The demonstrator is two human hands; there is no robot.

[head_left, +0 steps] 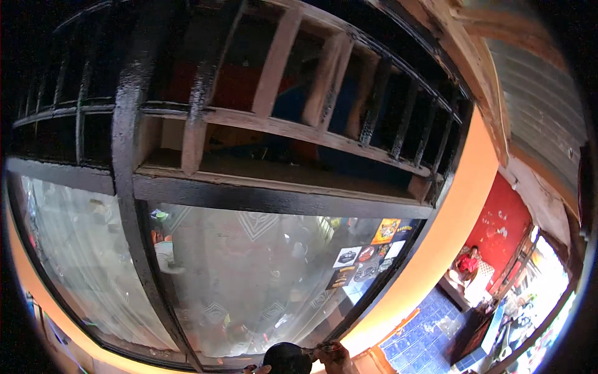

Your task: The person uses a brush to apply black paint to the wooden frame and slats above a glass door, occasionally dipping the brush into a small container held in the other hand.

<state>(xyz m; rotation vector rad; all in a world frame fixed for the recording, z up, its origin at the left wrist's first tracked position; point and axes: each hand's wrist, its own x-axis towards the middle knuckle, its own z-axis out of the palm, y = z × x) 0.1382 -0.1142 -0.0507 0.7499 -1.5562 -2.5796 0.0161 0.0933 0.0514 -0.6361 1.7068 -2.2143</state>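
At the lower edge, a round black object [285,359] is in front of me; whether it is a container I cannot tell. My left hand [259,369] shows only its fingertips, pressed against the left side of that object. On the other side, my right hand [334,356] is closed, its fingers next to the object's rim. Something small and dark sits at those fingers, too unclear to name. Ahead of both hands stands a window frame [274,196] coated glossy black, with its upper slats [278,59] partly black and partly bare brown wood.
White patterned curtains [230,274] hang behind the window glass, with stickers [364,255] on its right. An orange wall [458,181] borders the frame. Farther right, a person in red [467,265] sits on a seat beyond a blue tiled floor [423,330], under a corrugated roof [536,93].
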